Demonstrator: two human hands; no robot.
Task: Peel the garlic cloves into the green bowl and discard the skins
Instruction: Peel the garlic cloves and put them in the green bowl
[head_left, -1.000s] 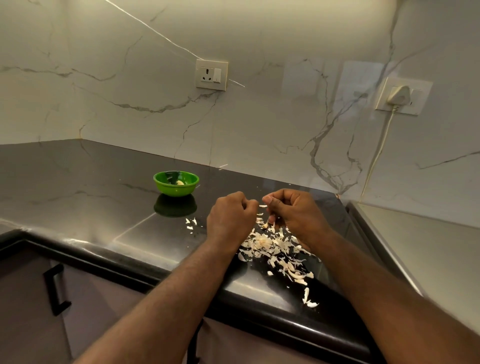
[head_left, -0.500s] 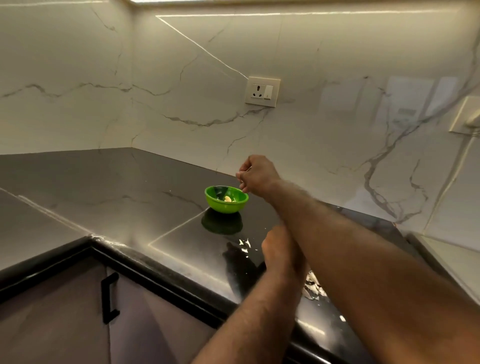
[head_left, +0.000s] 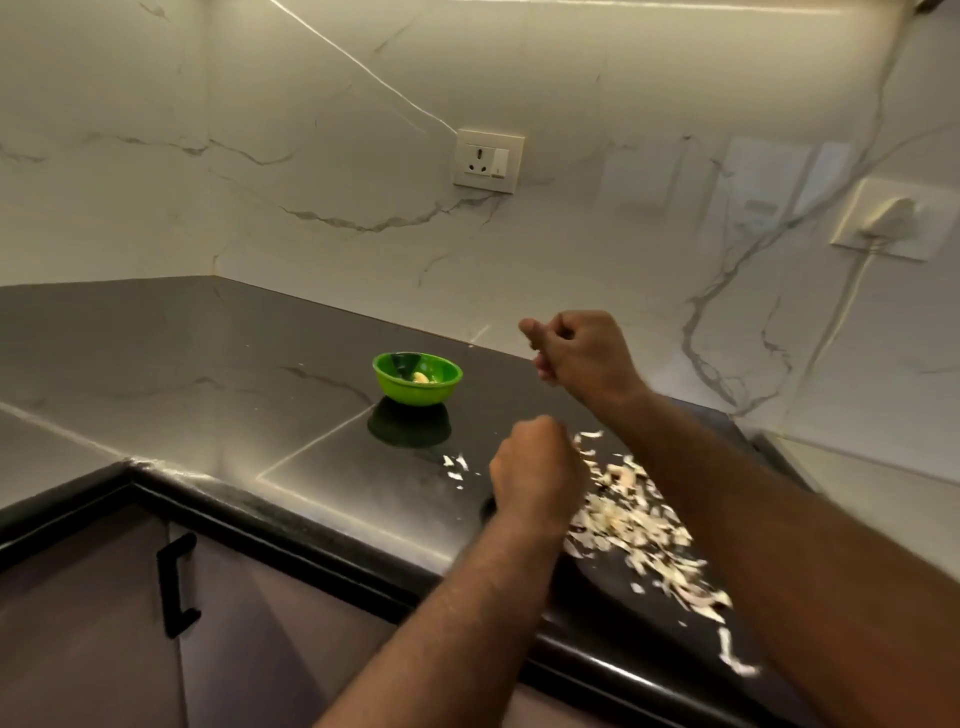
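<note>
Black counter, green bowl left of curled right grip, contents unclear

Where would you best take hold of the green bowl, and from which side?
Probably the rim on its right side, coming from above and the right: the green bowl stands upright and open, its wall flares up to a lip, and that side faces the right hand. Pinch shallowly; a garlic clove lies inside.

peeled garlic clove in green bowl; papery skins on counter
</note>
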